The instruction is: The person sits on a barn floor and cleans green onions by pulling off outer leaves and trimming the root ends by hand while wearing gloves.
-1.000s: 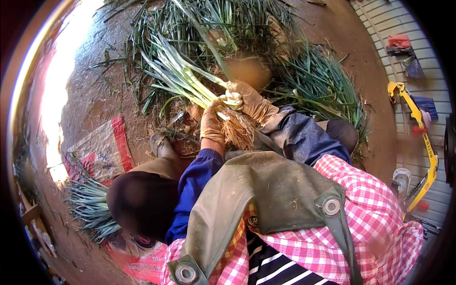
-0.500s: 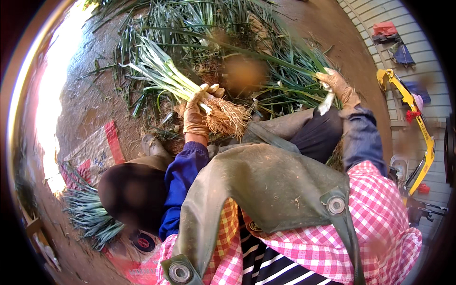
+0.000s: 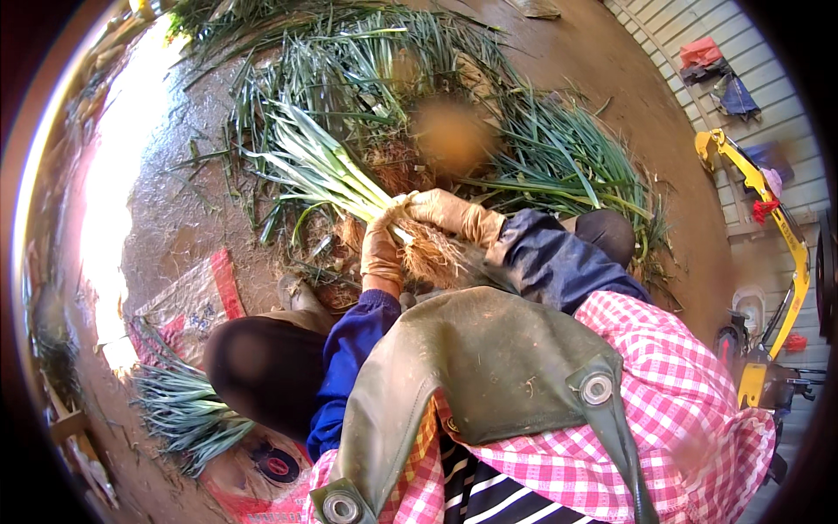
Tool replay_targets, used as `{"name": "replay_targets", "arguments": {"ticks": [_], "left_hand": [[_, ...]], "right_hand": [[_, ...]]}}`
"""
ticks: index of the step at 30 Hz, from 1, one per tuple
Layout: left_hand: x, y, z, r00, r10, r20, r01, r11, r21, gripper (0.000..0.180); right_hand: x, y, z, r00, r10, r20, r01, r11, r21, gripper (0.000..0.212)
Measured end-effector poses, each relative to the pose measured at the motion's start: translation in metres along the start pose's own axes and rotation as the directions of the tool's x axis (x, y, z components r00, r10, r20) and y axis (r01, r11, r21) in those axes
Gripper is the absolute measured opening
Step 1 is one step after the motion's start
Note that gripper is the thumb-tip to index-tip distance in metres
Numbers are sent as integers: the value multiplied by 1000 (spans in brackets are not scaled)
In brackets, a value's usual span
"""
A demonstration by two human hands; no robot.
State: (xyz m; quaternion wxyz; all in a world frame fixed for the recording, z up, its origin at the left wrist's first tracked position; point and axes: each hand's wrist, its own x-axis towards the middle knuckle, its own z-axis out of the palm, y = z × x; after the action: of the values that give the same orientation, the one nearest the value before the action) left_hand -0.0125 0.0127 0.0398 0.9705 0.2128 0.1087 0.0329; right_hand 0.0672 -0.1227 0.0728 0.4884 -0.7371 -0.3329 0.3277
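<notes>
A bunch of green onions (image 3: 356,182) is held in my gloved left hand (image 3: 381,253), its leaves pointing up and to the left. The tan roots (image 3: 431,253) hang out below the grip, towards my lap. My right hand (image 3: 458,217), also in a tan glove, meets the left at the white stalks, its fingers closed there. Whether it holds a separate stalk is hidden. Beyond both hands a large heap of green onions (image 3: 327,74) lies on the ground, with more of the heap (image 3: 567,157) to the right.
Down at the left, a bundle of green onions (image 3: 188,410) lies on a red and pale sack (image 3: 249,485). The brown ground (image 3: 602,61) looks wet. At the far right stand a yellow machine arm (image 3: 790,236) and a slatted wall (image 3: 759,52) with cloths hanging on it.
My right hand has come in from the far right, where it held a green onion, to the bunch in my left hand. The bunch sits slightly further right and lower.
</notes>
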Motion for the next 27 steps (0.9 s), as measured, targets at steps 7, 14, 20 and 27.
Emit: {"name": "replay_targets", "arguments": {"ticks": [7,14,20,27], "left_hand": [[8,-32,29,978,-192,-81,192,981,-1,30],[1,-27,-6,902,-132,-410,219,961,171,16],[12,-35,-33,870,134,-474,320,577,751,26],[28,-68,-58,874,163,-458,280,602,748,23]], "right_hand": [[-30,106,-25,926,377,-10,-247,585,-772,29],[69,-37,-12,977,29,-211,-197,501,-843,23],[162,-63,66,998,-62,7,31,392,-919,46],[184,-22,65,997,-72,-24,-9,203,-979,18]]}}
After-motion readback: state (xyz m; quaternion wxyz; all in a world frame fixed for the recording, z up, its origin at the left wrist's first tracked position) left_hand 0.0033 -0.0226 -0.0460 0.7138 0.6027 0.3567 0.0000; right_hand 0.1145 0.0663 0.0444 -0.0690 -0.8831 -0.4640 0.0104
